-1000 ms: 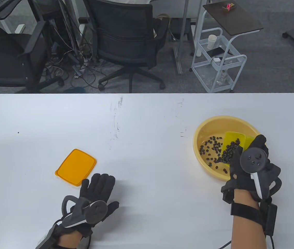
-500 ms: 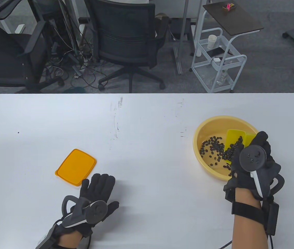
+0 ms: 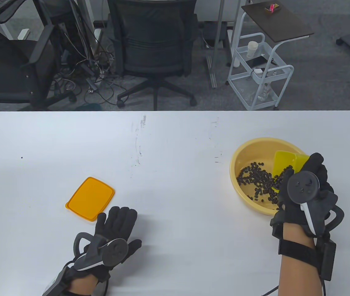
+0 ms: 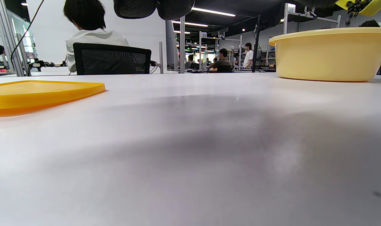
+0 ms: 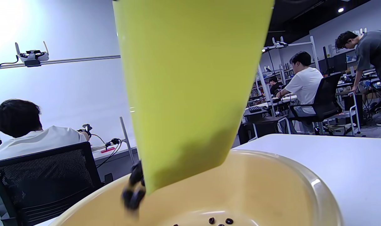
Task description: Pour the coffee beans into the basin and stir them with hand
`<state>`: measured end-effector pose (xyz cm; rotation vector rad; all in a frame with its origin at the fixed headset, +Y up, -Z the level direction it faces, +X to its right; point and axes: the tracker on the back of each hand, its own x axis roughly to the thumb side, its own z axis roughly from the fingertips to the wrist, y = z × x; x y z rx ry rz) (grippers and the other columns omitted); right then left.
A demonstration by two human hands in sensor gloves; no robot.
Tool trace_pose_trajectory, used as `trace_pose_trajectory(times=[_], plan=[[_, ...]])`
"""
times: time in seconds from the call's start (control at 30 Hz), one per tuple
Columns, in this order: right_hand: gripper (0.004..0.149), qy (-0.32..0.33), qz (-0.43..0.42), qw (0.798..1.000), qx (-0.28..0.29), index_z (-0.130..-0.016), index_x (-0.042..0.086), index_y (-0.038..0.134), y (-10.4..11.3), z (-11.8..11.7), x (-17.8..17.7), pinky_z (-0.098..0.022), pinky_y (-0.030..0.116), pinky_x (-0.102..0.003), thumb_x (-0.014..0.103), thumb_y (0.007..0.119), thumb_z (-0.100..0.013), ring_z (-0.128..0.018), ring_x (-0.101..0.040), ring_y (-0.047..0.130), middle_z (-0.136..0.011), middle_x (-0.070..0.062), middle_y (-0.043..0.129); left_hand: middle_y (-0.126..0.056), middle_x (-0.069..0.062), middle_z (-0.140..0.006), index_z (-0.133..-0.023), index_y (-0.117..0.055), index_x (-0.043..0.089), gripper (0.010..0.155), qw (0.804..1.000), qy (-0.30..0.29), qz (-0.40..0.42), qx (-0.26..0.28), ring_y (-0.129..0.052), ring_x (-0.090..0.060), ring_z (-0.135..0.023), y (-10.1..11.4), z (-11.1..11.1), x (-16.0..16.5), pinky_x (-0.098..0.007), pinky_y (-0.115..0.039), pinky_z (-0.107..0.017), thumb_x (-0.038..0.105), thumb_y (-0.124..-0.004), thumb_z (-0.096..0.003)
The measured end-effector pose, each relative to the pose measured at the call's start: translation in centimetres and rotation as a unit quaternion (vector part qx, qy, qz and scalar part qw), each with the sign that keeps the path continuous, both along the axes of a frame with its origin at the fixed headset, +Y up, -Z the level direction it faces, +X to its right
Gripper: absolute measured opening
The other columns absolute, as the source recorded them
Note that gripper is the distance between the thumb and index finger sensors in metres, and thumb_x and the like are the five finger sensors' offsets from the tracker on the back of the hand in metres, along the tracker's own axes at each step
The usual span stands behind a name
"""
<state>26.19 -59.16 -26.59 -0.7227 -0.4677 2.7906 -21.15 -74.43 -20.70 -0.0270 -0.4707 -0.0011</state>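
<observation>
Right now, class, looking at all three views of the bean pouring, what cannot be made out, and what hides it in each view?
- How many beans remain in the tilted yellow plastic container: table view, the right hand and its tracker cover its lower end.
- The falling dark coffee beans: right wrist view, blurred.
- The round pale yellow plastic basin: left wrist view, its wall hides its inside.
- The left hand: table view, its palm lies out of sight.

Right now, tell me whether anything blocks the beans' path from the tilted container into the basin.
Nothing visible does. The right hand tilts the yellow container above the basin, and coffee beans fall straight inside.
</observation>
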Motion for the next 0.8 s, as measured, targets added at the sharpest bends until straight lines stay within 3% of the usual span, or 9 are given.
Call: trace_pose_trajectory(times=[0.43,0.8], plan=[[0.073,0.006,0.059,0.998,0.005,-0.103,0.012,0.008,1.2,0.3,-0.7,-0.064,0.039,-0.064,0.045,0.052,-0.054,-0.078,-0.040,0.063,-0.099,-0.023,0.031,-0.037,-0.018,-0.118,-0.111,-0.014,0.020,0.084,1.000,0.000,-0.001,0.001,-0.048,-0.049,-0.111,0.0,0.0,0.0,-0.066,-0.037,-0.076,0.065,-0.054,-0.0525],[0.073,0.030,0.184,0.982,-0.004,-0.103,0.013,0.007,1.5,0.3,-3.0,-0.065,0.037,-0.064,0.045,0.051,-0.054,-0.079,-0.039,0.062,-0.100,-0.022,0.030,-0.037,-0.018,-0.118,-0.111,-0.014,0.020,0.084,1.000,-0.001,-0.001,0.001,-0.048,-0.049,-0.111,0.0,0.0,0.0,-0.066,-0.037,-0.076,0.065,-0.054,-0.0524]])
